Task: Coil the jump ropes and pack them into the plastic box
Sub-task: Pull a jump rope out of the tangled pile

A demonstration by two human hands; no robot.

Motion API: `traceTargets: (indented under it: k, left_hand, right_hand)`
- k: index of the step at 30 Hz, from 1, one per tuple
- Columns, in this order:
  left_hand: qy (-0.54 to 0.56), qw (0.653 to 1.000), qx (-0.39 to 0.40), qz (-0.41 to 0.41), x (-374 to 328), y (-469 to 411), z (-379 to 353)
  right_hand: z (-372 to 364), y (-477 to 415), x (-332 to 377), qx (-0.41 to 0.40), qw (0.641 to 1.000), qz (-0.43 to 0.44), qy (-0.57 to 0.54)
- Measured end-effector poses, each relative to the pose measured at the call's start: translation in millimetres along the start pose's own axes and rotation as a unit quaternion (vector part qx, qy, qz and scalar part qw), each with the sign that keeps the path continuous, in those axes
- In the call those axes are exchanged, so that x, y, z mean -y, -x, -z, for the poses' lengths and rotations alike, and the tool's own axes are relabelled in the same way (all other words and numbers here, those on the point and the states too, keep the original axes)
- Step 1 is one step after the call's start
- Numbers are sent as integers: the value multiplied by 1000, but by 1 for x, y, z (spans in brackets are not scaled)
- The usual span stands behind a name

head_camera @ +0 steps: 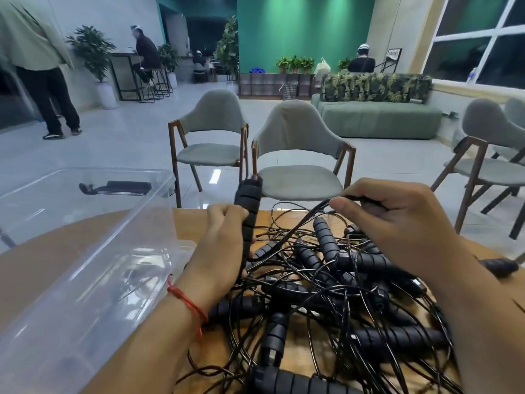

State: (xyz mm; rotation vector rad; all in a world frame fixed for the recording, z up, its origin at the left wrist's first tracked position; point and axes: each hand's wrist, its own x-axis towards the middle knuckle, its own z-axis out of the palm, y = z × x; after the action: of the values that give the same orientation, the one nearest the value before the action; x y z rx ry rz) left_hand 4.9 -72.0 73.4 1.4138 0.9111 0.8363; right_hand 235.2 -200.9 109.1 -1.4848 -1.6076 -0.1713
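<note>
A tangled heap of black jump ropes (335, 294) with ribbed foam handles covers the wooden table (56, 245) in front of me. My left hand (224, 240) grips one black foam handle (247, 203) and holds it upright above the heap. My right hand (397, 220) pinches a thin black cord (318, 207) that runs down toward the heap. A clear plastic box (85, 251) stands to the left, beside my left forearm. Through its walls I cannot tell whether anything lies inside it.
Two grey chairs (298, 155) with wooden legs stand just past the table's far edge, more chairs (488, 155) at the right. A green sofa (377, 118) is farther back. A person (42, 66) walks at the far left; others sit in the background.
</note>
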Motion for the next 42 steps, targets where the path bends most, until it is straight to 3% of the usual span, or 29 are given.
traceTargets:
  k: [8,11,16,21,25,29,36,37,40,42]
  left_hand:
    - [-251,956,116,-94,13,5,-9]
    - [-277,935,159,-155,4,18,-15]
    - [-271,919,192,-213,-9,39,-24]
    - [-306,889,213,-264,-6,44,-26]
    - [-301,878,262,-266,-3,50,-28]
    - [-276,884,229,-300,-5,50,-29]
    - [-205,903,190,-325,-11,49,-21]
    - [-188,902,190,-338,-11,48,-19]
    - [-152,911,160,-348,-13,44,-12]
    - [-161,923,103,-334,-11,37,-7]
  right_hand:
    - [-4,-2,32,46,995,84,-5]
    - [-3,-2,37,19,997,60,-45]
    - [-1,-3,30,1,991,-50,-126]
    - [-8,-4,24,83,983,-73,-149]
    - [-5,-4,13,167,961,-128,-179]
    - [-5,-3,3,161,936,-184,-252]
    - [-9,-5,6,197,829,-326,-409]
    - [-17,-1,-1,195,828,-340,-401]
    - [-39,13,-12,185,912,-320,-179]
    - [-47,13,-3,198,931,-273,-139]
